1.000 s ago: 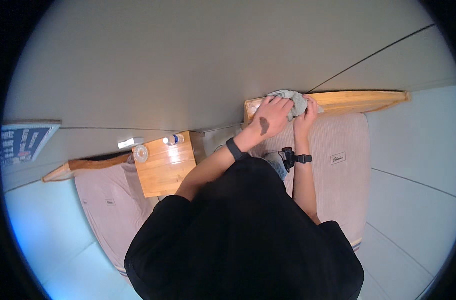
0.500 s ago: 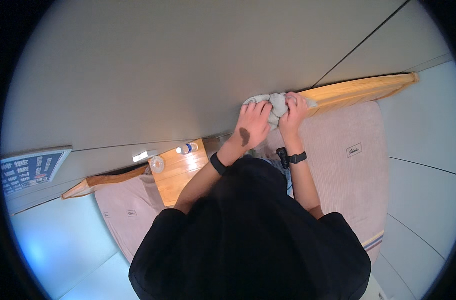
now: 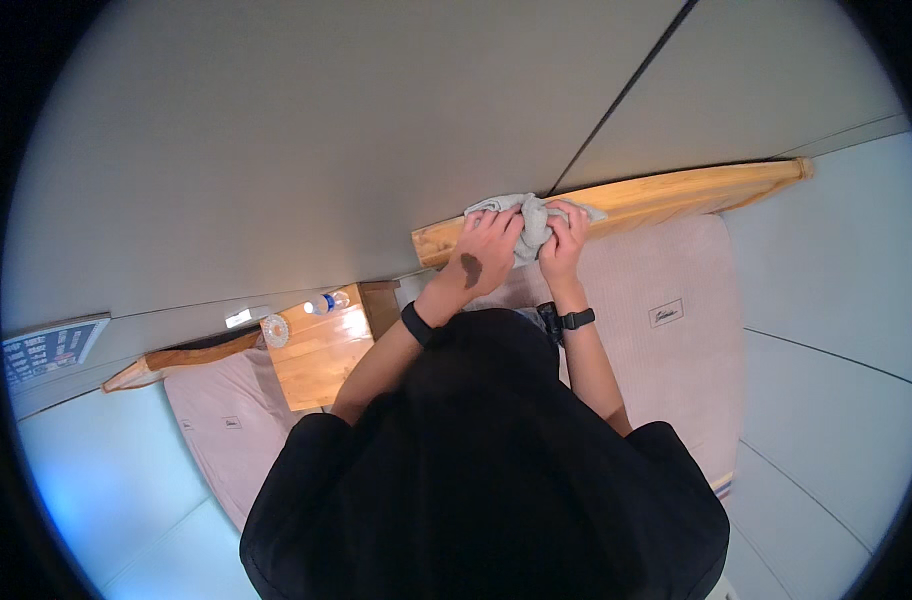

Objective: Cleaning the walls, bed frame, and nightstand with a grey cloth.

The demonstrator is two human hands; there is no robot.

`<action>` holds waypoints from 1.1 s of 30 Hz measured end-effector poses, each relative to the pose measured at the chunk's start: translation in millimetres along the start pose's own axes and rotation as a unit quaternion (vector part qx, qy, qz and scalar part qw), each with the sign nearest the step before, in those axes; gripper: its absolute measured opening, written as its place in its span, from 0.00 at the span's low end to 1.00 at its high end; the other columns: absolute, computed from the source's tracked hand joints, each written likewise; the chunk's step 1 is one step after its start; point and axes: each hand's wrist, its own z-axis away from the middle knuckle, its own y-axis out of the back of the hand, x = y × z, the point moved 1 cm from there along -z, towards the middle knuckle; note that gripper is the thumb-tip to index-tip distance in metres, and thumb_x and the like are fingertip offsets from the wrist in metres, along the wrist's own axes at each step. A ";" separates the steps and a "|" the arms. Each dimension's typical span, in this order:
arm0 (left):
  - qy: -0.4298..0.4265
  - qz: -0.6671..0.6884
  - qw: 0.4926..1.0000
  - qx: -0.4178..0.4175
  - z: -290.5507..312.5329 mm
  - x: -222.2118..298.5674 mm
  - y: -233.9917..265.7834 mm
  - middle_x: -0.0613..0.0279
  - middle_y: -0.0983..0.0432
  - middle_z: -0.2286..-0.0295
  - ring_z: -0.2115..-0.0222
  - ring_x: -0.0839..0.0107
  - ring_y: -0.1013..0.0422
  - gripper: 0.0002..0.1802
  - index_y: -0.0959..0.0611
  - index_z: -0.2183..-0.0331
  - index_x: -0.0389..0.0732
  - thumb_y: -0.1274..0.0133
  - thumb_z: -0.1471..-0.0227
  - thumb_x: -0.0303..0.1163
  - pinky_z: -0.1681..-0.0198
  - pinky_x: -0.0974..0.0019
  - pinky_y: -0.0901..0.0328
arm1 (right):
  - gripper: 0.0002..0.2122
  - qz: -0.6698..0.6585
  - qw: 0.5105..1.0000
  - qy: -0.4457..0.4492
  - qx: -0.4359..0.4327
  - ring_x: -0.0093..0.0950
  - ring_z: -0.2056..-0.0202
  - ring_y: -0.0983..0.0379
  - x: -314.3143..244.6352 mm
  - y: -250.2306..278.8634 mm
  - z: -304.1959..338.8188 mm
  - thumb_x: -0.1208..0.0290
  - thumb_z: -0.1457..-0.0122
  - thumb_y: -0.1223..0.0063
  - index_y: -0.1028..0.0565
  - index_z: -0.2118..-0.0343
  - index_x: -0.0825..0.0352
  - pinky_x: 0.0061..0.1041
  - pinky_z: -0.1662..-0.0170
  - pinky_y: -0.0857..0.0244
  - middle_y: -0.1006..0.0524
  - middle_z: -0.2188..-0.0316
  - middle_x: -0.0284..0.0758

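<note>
Grey cloth [image 3: 533,228], bunched over the far wooden headboard [image 3: 676,202], is gripped by the left hand [image 3: 485,254] and the right hand [image 3: 563,252], and might slip onto the nearer pinkish bed [image 3: 666,365] if their hold on its folds loosens.

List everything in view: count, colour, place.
Panelled wall: 1, grey, upper half
Tiled floor: 1, pale, both sides
Wooden headboards: 2, brown, along wall
Rectangular mattresses: 2, pink, by headboards
Square wooden table: 1, brown, between mattresses
Plastic bottle: 1, clear and blue, on table
Round glassy dish: 1, clear, on table
Rectangular fitting: 1, white, beside table
Rectangular sign: 1, blue, far left
Crumpled cloth: 1, grey, against right headboard
Wristbands: 2, black, wrists
Shirt: 1, black, torso
Left hand, right hand: 2, bare, on cloth
</note>
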 end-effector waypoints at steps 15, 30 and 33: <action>0.020 0.065 0.997 0.021 13.1 -47.5 -168.6 0.50 0.36 0.44 0.50 0.54 0.36 0.34 0.31 0.46 0.36 0.48 0.59 0.24 0.45 0.52 0.46 | 0.05 0.038 0.999 -0.034 -0.018 0.42 0.57 0.32 143.3 -43.8 78.4 0.82 0.53 0.56 0.28 0.74 0.66 0.39 0.51 0.41 0.25 0.62 0.40; 0.048 0.079 0.996 -0.009 -0.2 -34.2 -133.8 0.59 0.28 0.64 0.60 0.58 0.32 0.17 0.23 0.63 0.41 0.44 0.61 0.28 0.57 0.56 0.42 | 0.04 0.087 0.996 -0.018 -0.015 0.43 0.57 0.32 98.1 -43.4 65.9 0.74 0.48 0.53 0.29 0.71 0.67 0.40 0.53 0.42 0.26 0.61 0.41; 0.067 0.054 0.995 -0.043 -1.8 -23.7 -86.3 0.57 0.25 0.66 0.60 0.56 0.30 0.14 0.21 0.66 0.40 0.46 0.61 0.27 0.56 0.55 0.40 | 0.05 0.049 0.998 -0.019 -0.038 0.42 0.56 0.32 66.6 -35.8 53.6 0.73 0.48 0.52 0.28 0.69 0.67 0.40 0.52 0.41 0.25 0.60 0.41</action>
